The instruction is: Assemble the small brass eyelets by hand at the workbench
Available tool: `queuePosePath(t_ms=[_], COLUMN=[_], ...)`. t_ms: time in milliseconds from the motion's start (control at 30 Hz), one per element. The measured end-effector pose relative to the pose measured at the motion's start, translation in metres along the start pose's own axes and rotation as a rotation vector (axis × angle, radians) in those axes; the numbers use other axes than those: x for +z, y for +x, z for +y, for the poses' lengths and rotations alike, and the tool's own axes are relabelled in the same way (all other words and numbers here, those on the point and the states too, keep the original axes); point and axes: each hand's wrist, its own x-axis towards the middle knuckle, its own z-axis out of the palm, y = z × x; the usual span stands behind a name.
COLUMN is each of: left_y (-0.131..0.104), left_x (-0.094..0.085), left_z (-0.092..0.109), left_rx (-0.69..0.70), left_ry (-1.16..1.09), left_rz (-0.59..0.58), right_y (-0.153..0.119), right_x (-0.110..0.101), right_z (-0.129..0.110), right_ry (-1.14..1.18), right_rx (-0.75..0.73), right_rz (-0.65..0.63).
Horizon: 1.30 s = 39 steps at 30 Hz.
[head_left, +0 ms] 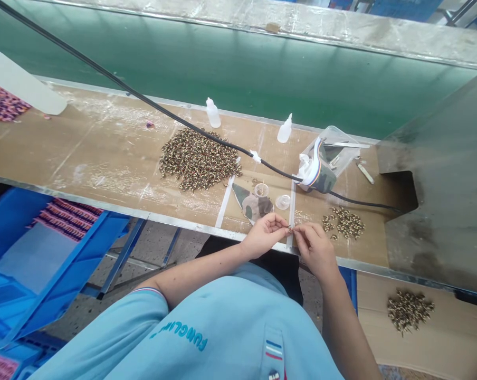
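My left hand [267, 232] and my right hand [313, 247] meet at the front edge of the bench, fingertips pinched almost together. Between them is a tiny dark piece, too small to name, which both hands seem to grip. Just beyond my left hand lies a camouflage cloth [254, 205], with a small clear cup [261, 190] and a clear round lid [283, 202] beside it. To the right of my right hand is a small pile of little gold-and-dark curved pieces [347, 222]. A much larger pile of similar pieces [199, 158] spreads farther left.
Two white squeeze bottles [212, 113] stand along the back edge. A black cable [151, 103] crosses above the bench. At right are a camouflage cap [321, 171], a clear bag and a metal panel [444, 174]. Blue bins [64, 274] sit below left; another pile [410, 310] lies on cardboard.
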Motion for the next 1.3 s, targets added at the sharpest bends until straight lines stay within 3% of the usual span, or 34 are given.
queuePosePath(t_ms=[367, 567, 733, 867, 1067, 1300], left_y=[-0.001, -0.007, -0.021, -0.026, -0.023, -0.021], left_x=[0.001, -0.002, -0.012, -0.029, -0.053, -0.055], left_z=[0.002, 0.000, 0.010, 0.023, 0.033, 0.035], left_rx=[-0.013, 0.023, 0.021, 0.090, 0.142, 0.142], left_ry=[-0.021, -0.019, -0.019, -0.023, -0.111, -0.148], left_rz=[-0.001, -0.084, -0.166, -0.113, 0.030, 0.026], right_y=[0.001, 0.004, 0.011, 0.023, 0.038, 0.045], right_x=[-0.001, 0.000, 0.012, 0.026, 0.041, 0.046], right_z=[0.002, 0.003, -0.002, -0.012, -0.023, -0.026], right_ry=[0.020, 0.026, -0.076, -0.189, -0.285, -0.330], right_rx=[0.066, 0.088, 0.003, -0.047, -0.005, 0.001], right_rz=[0.022, 0.065, 0.046, 0.027, 0.061, 0.053])
